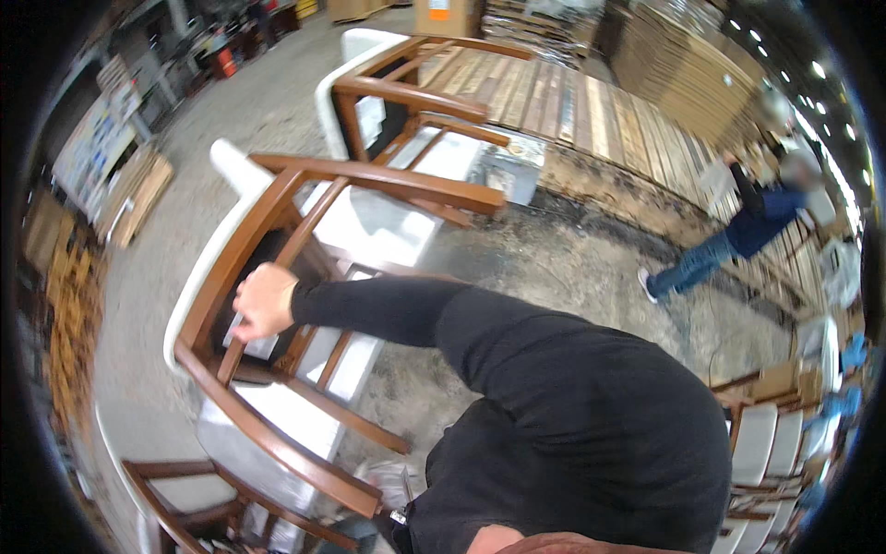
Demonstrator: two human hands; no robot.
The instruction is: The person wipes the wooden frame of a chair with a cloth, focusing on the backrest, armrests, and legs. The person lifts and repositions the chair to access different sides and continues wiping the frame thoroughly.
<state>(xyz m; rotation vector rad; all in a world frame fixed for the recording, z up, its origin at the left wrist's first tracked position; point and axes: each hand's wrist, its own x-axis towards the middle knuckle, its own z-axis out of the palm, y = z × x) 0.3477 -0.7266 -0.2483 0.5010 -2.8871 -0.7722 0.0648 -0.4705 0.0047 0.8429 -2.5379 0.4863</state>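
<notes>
One hand (263, 300) was clamped on a brown rail of the chair (277, 277), fingers curled over the wood, the black sleeve (388, 309) running back from it to the right. From where I stood I could not tell which hand it was; the other was out of sight. The chair lay tipped, its white seat edge (198, 277) curving just left of the hand and its legs jutting up and to the right. A second chair (406, 102) stood beyond the hand, close against the first. A third chair (185, 494) sat below the hand, near the first one's lower rail. Left of the hand the concrete floor (148, 277) lay open. Far to the right, well apart, another person (738, 235) stepped beside a stack of planks (572, 102).
</notes>
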